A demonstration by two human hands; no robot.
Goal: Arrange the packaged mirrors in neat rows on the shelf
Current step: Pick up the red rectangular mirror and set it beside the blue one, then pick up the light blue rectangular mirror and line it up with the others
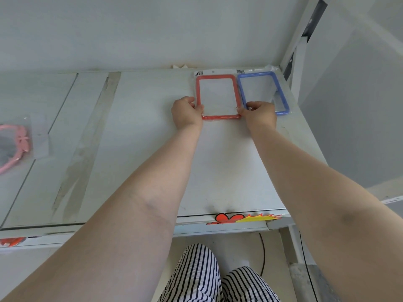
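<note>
A red-framed packaged mirror (216,76) lies flat at the back right of the white shelf (152,149). My left hand (186,113) grips its near left corner and my right hand (260,113) grips its near right corner. A blue-framed packaged mirror (259,74) lies right beside it, against the shelf's back right corner. My right hand covers part of the blue frame's near left corner.
A pink-framed packaged mirror (20,138) lies at the far left of the shelf. A grey upright post (294,68) stands at the right end. The shelf's front edge carries red and yellow stickers (242,217). My striped trousers (209,277) show below.
</note>
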